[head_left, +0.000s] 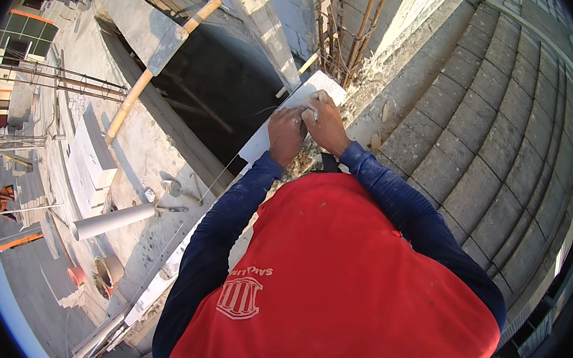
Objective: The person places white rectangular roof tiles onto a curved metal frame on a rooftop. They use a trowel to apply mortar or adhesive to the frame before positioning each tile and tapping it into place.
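A pale, flat-topped block (327, 84) lies along the wall top in front of me. My left hand (286, 135) rests at its near part with the fingers curled. Close beside it, almost touching, my right hand (327, 126) has its fingers bent and pressed together over the block. Whatever the fingertips pinch is hidden or too small to make out. A thin string (220, 175) stretches along the wall's left side toward the hands. Both hands look dusty.
Left of the wall gapes a deep dark opening (223, 80); a bamboo pole (130, 104) crosses beyond it. Grey roof tiles (475, 121) slope away on the right. Rusty rebar (364, 31) stands ahead. A white pipe (114, 222), white blocks (86, 163) and a bucket (109, 272) lie left.
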Motion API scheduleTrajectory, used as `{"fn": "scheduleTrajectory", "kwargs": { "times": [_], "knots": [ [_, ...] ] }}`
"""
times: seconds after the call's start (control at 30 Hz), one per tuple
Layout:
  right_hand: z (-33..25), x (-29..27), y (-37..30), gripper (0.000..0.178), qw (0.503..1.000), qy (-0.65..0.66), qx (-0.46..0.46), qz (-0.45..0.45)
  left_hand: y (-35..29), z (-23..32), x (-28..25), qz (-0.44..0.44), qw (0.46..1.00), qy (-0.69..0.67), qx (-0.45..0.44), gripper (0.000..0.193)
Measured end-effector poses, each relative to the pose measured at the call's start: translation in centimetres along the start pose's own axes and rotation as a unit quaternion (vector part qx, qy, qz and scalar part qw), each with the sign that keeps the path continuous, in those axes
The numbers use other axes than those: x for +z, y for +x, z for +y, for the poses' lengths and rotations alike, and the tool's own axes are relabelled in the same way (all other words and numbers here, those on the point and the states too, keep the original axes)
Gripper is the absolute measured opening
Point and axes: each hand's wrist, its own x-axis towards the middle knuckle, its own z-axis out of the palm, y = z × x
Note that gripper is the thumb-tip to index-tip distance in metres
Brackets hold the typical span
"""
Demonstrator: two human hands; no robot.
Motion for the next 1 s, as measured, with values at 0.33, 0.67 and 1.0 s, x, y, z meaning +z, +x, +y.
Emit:
{"fn": "scheduleTrajectory", "kwargs": {
  "times": [0.33,0.67,1.0],
  "knots": [
    [1.5,-4.0,2.4,0.027,0.991,0.128,0.006,-0.044,2.2,1.6,4.3,-0.026,0.996,0.053,-0.073,0.013],
    [8.9,-3.2,7.6,0.021,0.999,-0.027,0.046,-0.004,3.8,3.1,3.2,-0.011,0.991,0.059,-0.12,0.013],
    [12.7,-1.1,13.3,0.019,0.987,-0.156,-0.006,-0.045,3.0,0.5,1.3,0.092,0.961,-0.011,-0.261,0.021]
  ]
}}
